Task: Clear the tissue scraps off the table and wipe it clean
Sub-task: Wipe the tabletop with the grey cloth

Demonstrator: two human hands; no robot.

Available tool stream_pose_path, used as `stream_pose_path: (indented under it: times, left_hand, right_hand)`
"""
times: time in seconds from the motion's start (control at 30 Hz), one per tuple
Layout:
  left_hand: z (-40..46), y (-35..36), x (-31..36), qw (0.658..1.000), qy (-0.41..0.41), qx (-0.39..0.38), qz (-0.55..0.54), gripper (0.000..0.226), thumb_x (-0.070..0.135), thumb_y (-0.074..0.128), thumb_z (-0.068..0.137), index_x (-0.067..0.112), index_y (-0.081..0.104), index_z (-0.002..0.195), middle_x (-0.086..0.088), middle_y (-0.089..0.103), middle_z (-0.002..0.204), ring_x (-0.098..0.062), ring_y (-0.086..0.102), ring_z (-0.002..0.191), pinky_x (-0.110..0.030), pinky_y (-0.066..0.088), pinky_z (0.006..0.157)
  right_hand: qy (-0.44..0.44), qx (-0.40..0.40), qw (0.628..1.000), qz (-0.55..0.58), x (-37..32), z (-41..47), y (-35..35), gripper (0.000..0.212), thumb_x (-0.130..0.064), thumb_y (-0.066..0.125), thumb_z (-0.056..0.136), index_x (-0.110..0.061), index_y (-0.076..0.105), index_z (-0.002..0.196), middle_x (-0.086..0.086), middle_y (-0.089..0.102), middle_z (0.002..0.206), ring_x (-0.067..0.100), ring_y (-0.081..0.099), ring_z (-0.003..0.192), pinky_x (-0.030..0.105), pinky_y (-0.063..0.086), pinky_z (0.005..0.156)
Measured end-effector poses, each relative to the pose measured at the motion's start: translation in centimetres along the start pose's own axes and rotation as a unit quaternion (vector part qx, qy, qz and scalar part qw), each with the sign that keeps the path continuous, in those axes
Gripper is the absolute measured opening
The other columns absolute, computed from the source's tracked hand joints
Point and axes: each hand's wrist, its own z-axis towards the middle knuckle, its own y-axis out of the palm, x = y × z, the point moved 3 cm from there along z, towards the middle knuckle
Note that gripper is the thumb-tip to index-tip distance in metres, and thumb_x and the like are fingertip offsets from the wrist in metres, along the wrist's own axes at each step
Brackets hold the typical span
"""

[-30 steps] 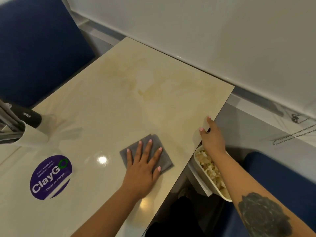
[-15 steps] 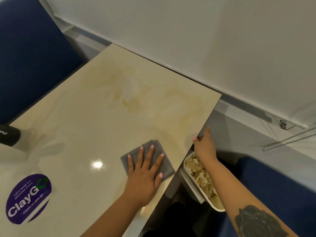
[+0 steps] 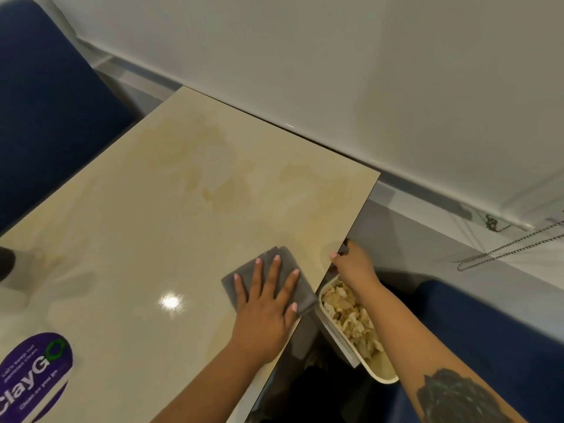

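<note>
My left hand (image 3: 265, 312) lies flat with spread fingers on a folded grey cloth (image 3: 306, 296), pressing it onto the glossy beige table (image 3: 152, 224) at its right edge. Below that edge hangs a white container (image 3: 381, 370) filled with crumpled tissue scraps (image 3: 351, 312). My right hand (image 3: 355, 267) grips the container's far end, with fingertips against the table edge. No scraps show on the tabletop. Faint yellowish marbling or stains run across its far half.
A purple round ClayGo sticker (image 3: 33, 377) sits at the near left of the table. A dark object (image 3: 6, 264) pokes in at the left border. Blue seats (image 3: 45, 102) (image 3: 488, 331) flank the table. A white wall and a bead chain (image 3: 503, 248) lie behind.
My left hand has slid the cloth toward the table's right edge, above the container. The view has swung right, so the holder at the left has left the picture.
</note>
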Motion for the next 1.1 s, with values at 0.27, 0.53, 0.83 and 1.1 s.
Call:
stream_pose_path:
  times: [0.27, 0.53, 0.83, 1.1]
  left_hand:
    - [4.9, -1.4, -2.3, 0.997, -0.071, -0.015, -0.018, 0.062, 0.059, -0.007, 0.084, 0.041, -0.012, 0.142, 0.003, -0.019, 0.155, -0.024, -0.025, 0.140, -0.051, -0.017, 0.110]
    - [5.5, -1.3, 1.4, 1.000, 0.005, -0.011, 0.010, 0.058, 0.054, 0.003, 0.094, 0.035, 0.010, 0.148, -0.003, 0.006, 0.158, -0.032, -0.007, 0.144, -0.060, -0.003, 0.110]
    - [4.7, -0.9, 0.2, 0.998, -0.056, 0.012, -0.013, 0.054, 0.049, 0.017, 0.095, 0.031, 0.026, 0.145, -0.006, 0.021, 0.155, -0.032, 0.008, 0.143, -0.059, 0.005, 0.107]
    - [10.0, -1.7, 0.5, 0.998, -0.059, -0.019, -0.009, 0.063, 0.059, -0.005, 0.086, 0.038, -0.005, 0.145, 0.004, -0.013, 0.156, -0.025, -0.019, 0.142, -0.057, -0.007, 0.112]
  right_hand:
    - [0.012, -0.031, 0.999, -0.011, 0.2, 0.5, -0.6, 0.042, -0.018, 0.058, 0.090, -0.012, 0.047, 0.130, 0.011, 0.060, 0.119, 0.031, 0.059, 0.105, 0.047, 0.047, 0.095]
    - [0.031, -0.058, 0.998, -0.016, 0.3, 1.6, -1.0, 0.047, -0.018, 0.064, 0.085, -0.013, 0.048, 0.128, 0.011, 0.059, 0.122, 0.030, 0.059, 0.106, 0.047, 0.050, 0.091]
    - [0.039, -0.094, 0.993, -0.053, -1.7, 3.8, -3.3, 0.035, -0.023, 0.045, 0.098, -0.007, 0.046, 0.129, 0.010, 0.061, 0.115, 0.025, 0.065, 0.086, 0.026, 0.042, 0.061]
    - [0.041, -0.107, 0.993, -0.039, -1.2, 3.9, -3.1, 0.033, -0.026, 0.046, 0.097, -0.009, 0.048, 0.126, 0.011, 0.062, 0.116, 0.020, 0.063, 0.078, 0.021, 0.038, 0.053]
